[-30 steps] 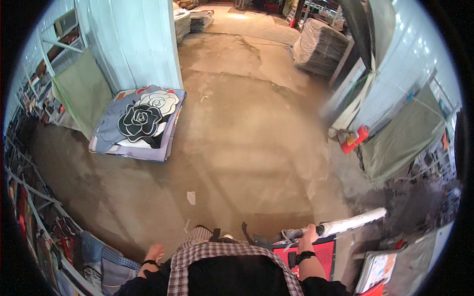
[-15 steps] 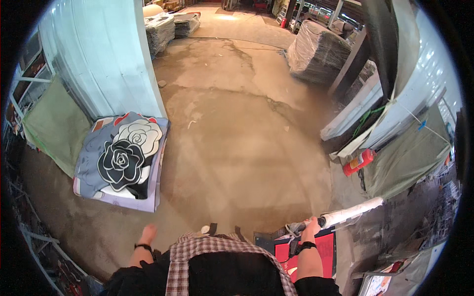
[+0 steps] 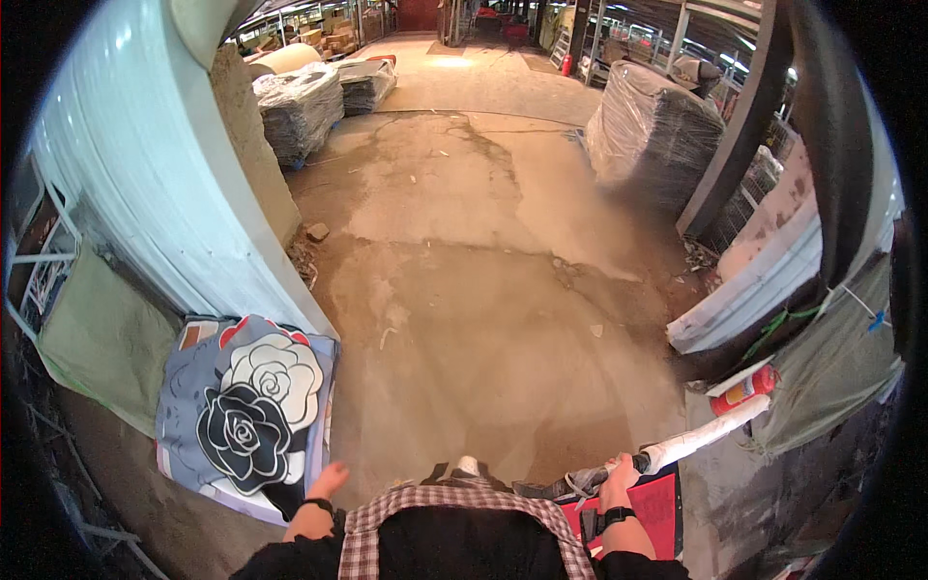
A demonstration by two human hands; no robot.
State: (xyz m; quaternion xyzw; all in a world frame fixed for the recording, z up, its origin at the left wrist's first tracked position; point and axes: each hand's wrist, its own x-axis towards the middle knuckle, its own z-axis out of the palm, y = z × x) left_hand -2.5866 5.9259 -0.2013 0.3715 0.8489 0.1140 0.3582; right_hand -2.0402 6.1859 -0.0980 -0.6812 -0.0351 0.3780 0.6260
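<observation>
Head: right grip (image 3: 619, 478) holds one pole (image 3: 704, 432); one mat (image 3: 184, 416) bears two roses (image 3: 242, 432).

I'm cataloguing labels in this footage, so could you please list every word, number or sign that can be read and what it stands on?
No text is readable here.
Red fire extinguisher: any print on it is too small and blurred to read.
White-wrapped pole in the right hand: no legible lettering.
Red panel beside it: none legible.
Rose-patterned mat: no lettering that I can make out.
</observation>
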